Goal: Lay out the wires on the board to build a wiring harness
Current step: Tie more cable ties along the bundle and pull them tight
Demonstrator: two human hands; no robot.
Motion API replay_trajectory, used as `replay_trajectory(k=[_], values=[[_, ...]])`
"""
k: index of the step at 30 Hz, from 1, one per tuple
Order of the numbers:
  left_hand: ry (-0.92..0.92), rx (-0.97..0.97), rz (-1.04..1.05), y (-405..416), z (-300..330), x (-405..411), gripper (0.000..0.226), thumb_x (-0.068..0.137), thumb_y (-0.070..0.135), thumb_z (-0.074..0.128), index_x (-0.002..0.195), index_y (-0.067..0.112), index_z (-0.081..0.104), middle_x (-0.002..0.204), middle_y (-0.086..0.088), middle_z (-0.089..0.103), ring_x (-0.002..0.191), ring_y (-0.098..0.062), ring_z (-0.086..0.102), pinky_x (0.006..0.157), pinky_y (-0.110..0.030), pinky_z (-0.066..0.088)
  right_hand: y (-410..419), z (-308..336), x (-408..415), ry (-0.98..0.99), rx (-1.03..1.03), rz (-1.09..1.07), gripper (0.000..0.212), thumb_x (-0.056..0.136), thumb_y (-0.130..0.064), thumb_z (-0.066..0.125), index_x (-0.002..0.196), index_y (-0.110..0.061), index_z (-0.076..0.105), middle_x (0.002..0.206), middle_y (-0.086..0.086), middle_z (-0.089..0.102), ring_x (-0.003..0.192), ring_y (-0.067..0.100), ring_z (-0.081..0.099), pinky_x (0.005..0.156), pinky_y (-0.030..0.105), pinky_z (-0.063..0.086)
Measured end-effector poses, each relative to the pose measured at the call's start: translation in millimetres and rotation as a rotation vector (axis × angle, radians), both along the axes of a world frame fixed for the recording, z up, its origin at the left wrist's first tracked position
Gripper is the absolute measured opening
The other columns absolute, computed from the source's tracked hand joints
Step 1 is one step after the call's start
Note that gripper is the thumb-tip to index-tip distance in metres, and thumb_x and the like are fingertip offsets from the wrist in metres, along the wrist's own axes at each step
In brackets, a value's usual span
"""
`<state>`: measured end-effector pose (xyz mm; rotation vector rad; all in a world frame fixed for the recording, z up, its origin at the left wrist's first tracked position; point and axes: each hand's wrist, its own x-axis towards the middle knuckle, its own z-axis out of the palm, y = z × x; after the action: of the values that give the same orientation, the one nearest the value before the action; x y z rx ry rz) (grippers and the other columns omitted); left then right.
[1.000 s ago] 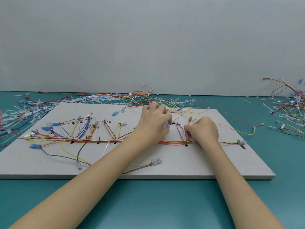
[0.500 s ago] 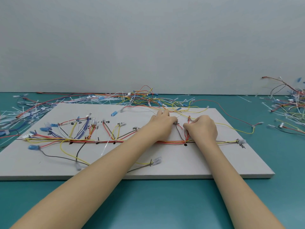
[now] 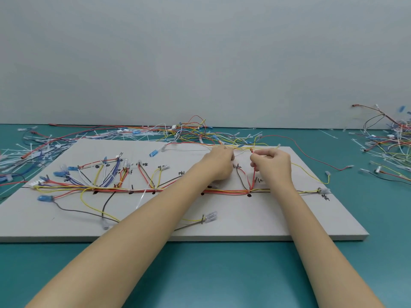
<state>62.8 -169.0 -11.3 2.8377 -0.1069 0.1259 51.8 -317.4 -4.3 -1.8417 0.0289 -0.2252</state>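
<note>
A grey board (image 3: 255, 221) lies on the teal table. A horizontal bundle of red, orange and yellow wires (image 3: 178, 191) runs across its middle, with branches fanning up at the left. My left hand (image 3: 219, 163) rests knuckles-up near the board's far edge, its fingers closed; what they pinch is hidden. My right hand (image 3: 272, 166) is closed on a thin red wire (image 3: 253, 172) that rises from the bundle to its fingertips. A brown wire (image 3: 241, 178) loops between the two hands.
Loose wires and white cable ties (image 3: 124, 135) are heaped behind the board and at the far left. Another tangle (image 3: 389, 143) lies at the right. A long red wire (image 3: 311, 155) and a yellow wire (image 3: 315, 176) trail off the board's right side. Clear-tipped wire ends (image 3: 209, 217) lie near the front.
My left hand has flattened and slid away toward the board's far edge. My right hand has moved slightly up and away, keeping hold of the red wire.
</note>
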Motion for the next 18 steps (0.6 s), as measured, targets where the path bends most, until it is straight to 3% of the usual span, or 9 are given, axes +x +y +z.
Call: replay_trajectory(k=[2, 5, 8, 12, 15, 18], values=[[0.075, -0.022, 0.052, 6, 1, 6, 0.038, 0.099, 0.020, 0.040, 0.136, 0.014, 0.044, 0.143, -0.011, 0.038, 0.134, -0.029, 0.034, 0.110, -0.044, 0.033, 1, 4, -3, -0.030, 0.021, 0.021, 0.020, 0.078, -0.009, 0.061, 0.096, -0.009, 0.070, 0.063, 0.005, 0.067, 0.057, 0.017, 0.058, 0.067, 0.030, 0.052], [0.202, 0.049, 0.140, 19, 5, 16, 0.050, 0.101, 0.026, 0.031, 0.149, 0.015, 0.027, 0.156, -0.014, 0.019, 0.146, -0.033, 0.013, 0.117, -0.049, 0.020, 3, 9, -9, -0.069, 0.032, 0.128, 0.019, 0.084, -0.006, 0.055, 0.092, -0.008, 0.072, 0.060, 0.007, 0.063, 0.045, 0.008, 0.050, 0.045, 0.015, 0.040], [0.257, 0.067, 0.249, 29, 7, 23, 0.055, 0.101, 0.031, 0.028, 0.151, 0.012, 0.020, 0.159, -0.015, 0.004, 0.147, -0.031, 0.000, 0.117, -0.048, 0.014, 4, 12, -13, -0.103, 0.047, 0.209, 0.018, 0.087, -0.005, 0.057, 0.087, -0.010, 0.073, 0.061, 0.009, 0.061, 0.048, 0.007, 0.049, 0.047, 0.016, 0.040], [0.210, -0.030, 0.359, 48, 10, 32, 0.055, 0.099, 0.033, 0.028, 0.146, 0.005, 0.031, 0.153, -0.018, 0.018, 0.142, -0.036, 0.010, 0.114, -0.046, 0.019, 6, 9, -11, -0.096, 0.075, 0.218, 0.011, 0.087, -0.011, 0.063, 0.095, -0.010, 0.072, 0.062, 0.006, 0.062, 0.043, 0.002, 0.050, 0.044, 0.012, 0.038], [0.160, -0.051, 0.461, 67, 12, 38, 0.055, 0.098, 0.035, 0.028, 0.144, 0.005, 0.035, 0.152, -0.019, 0.026, 0.141, -0.038, 0.017, 0.115, -0.045, 0.020, 2, 6, -7, -0.088, 0.118, 0.173, 0.025, 0.088, -0.007, 0.062, 0.113, -0.010, 0.064, 0.063, 0.007, 0.063, 0.041, 0.002, 0.050, 0.042, 0.012, 0.038], [0.114, -0.213, 0.465, 83, 14, 39, 0.052, 0.098, 0.031, 0.033, 0.138, 0.000, 0.041, 0.144, -0.024, 0.036, 0.138, -0.036, 0.025, 0.109, -0.040, 0.028, -3, 3, -1, -0.096, 0.052, 0.156, 0.037, 0.090, 0.000, 0.052, 0.124, -0.011, 0.058, 0.068, 0.006, 0.064, 0.042, 0.006, 0.050, 0.042, 0.015, 0.039]])
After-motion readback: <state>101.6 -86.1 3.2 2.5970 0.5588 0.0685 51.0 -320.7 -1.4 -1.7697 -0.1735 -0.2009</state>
